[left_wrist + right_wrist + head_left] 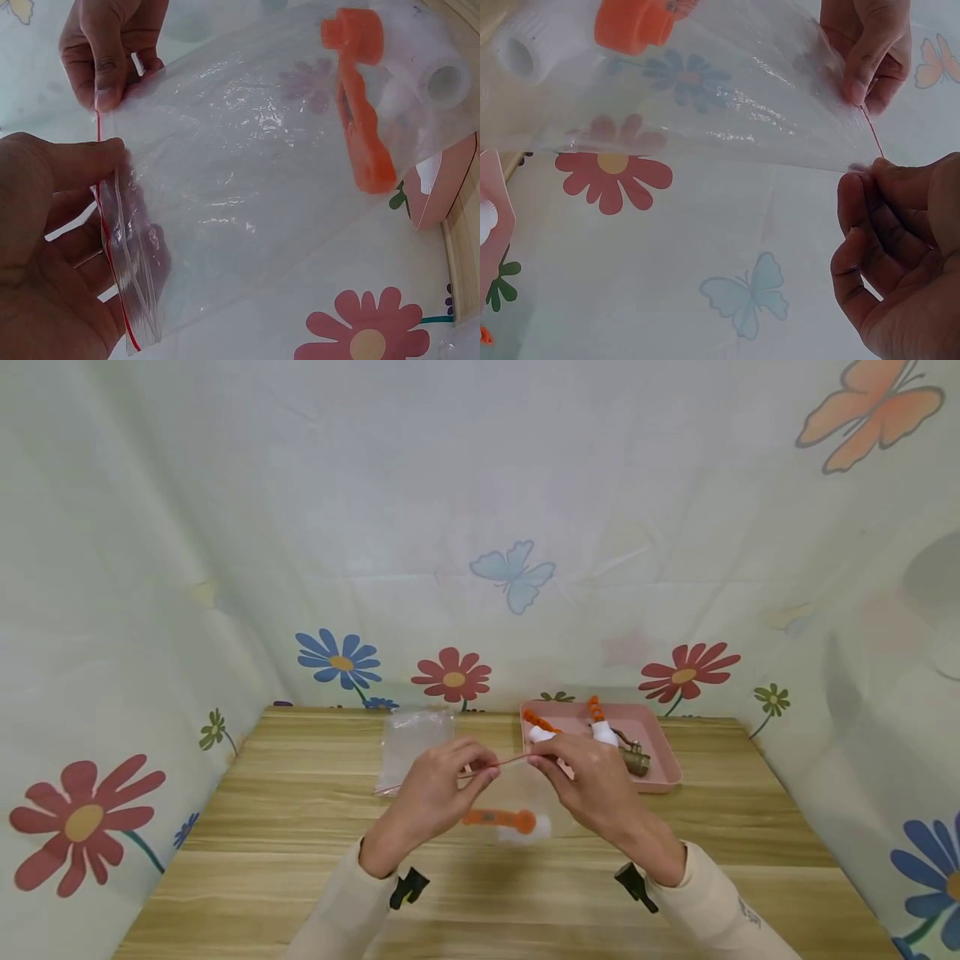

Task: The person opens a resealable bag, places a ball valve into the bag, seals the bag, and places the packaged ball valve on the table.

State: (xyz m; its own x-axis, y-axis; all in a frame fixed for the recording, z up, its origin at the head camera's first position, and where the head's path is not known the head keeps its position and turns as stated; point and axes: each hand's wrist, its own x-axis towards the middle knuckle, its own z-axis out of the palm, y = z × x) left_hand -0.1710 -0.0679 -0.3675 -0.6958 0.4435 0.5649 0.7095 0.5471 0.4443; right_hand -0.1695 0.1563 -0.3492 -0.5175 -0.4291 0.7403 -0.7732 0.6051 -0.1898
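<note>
A clear zip bag (225,172) with a red seal line hangs from both hands. Inside it at the bottom lies a white plastic valve (442,82) with an orange handle (498,820). My left hand (438,789) pinches the red-lined top edge between thumb and fingers, with part of that edge trailing out to its left. Close by, my right hand (592,785) pinches the same edge near its right end, as the right wrist view also shows. Between the two hands a short stretch of the seal (513,761) is pulled straight.
Behind the right hand stands a pink tray (667,764) holding white valve parts (604,732), orange handles and a brass-coloured valve (637,762). A second clear plastic bag (405,735) lies flat at the table's back left. A flowered cloth (517,485) hangs around the wooden table (285,827).
</note>
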